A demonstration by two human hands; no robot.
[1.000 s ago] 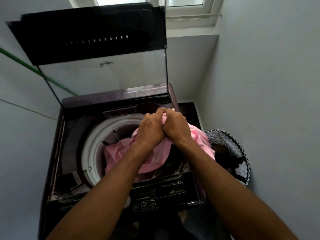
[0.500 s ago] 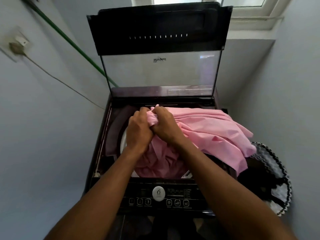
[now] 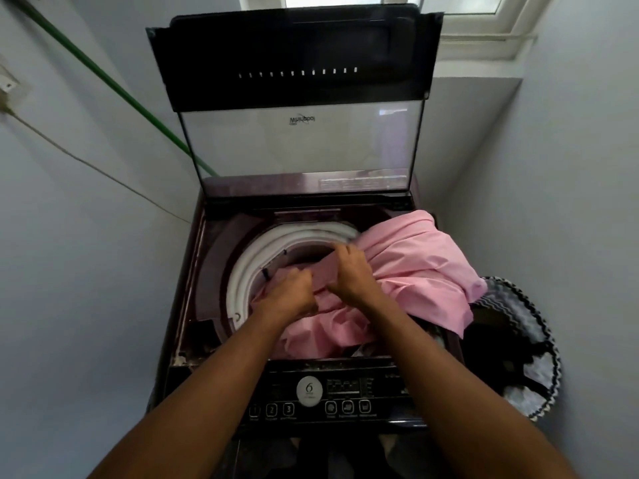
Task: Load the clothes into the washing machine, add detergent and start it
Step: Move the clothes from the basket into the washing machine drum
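Frame centre: left hand [image 3: 288, 293] & right hand [image 3: 351, 271] both fisted on pink cloth [image 3: 415, 267], pushing it into drum [image 3: 276, 250] of washing machine [image 3: 186, 305]; approx half still over right rim. Lid [image 3: 294, 98] up. Loading partway, I judge; no detergent visible, control panel [image 3: 311, 399] untouched

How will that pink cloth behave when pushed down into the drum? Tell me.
The pink cloth is probably floppy: it creases and drapes over the washing machine rim. It likely bunches rather than slides, and seems light, hanging in thin folds.
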